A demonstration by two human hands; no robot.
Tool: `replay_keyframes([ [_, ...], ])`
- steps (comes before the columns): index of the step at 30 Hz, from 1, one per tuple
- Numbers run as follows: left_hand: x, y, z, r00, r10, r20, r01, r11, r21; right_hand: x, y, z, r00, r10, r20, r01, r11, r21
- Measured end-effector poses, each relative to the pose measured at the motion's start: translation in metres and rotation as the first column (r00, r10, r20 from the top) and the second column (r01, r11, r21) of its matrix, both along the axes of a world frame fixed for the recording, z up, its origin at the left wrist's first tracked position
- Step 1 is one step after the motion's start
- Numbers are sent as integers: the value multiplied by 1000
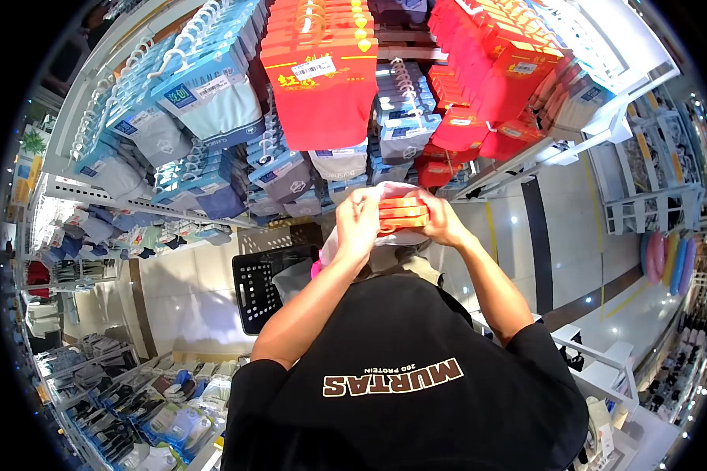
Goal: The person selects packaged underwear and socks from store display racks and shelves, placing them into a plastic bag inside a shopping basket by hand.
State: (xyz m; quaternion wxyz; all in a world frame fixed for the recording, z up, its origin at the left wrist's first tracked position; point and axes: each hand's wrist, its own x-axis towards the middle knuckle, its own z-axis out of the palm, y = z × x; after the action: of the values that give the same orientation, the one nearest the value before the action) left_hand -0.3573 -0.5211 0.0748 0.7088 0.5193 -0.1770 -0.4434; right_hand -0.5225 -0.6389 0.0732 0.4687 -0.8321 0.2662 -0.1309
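Observation:
Both hands are raised in front of the chest, close below the hanging sock packs. My left hand (359, 224) is closed on the near-left edge of a whitish plastic bag (397, 190). Several orange-red packs (401, 213) show in the bag's mouth, between the hands. My right hand (441, 221) has its fingers closed at the right side of the bag and packs; which of the two it grips I cannot tell. The lower part of the bag is mostly hidden by the forearms and the black shirt.
Red sock packs (320, 98) and blue-carded packs (212, 102) hang from the rack ahead. A black basket (253, 292) stands at the left. Low shelves of packed socks (169, 408) lie at the lower left, a white rack (644, 200) at the right.

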Motion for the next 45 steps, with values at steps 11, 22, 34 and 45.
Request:
replay_keyframes([
  [11,-2,-7,17,938,-46,343,-2,991,137,28,37,-8,980,-201,4,163,784,-599],
  [22,-23,-9,15,834,-198,515,159,980,119,31,40,-50,917,-180,-356,-114,737,-667],
  [34,53,21,41,946,-124,298,77,983,166,20,43,14,987,154,-48,-161,948,-273],
  [45,116,129,139,944,257,208,-256,966,-36,35,68,103,832,161,531,-55,976,-210],
])
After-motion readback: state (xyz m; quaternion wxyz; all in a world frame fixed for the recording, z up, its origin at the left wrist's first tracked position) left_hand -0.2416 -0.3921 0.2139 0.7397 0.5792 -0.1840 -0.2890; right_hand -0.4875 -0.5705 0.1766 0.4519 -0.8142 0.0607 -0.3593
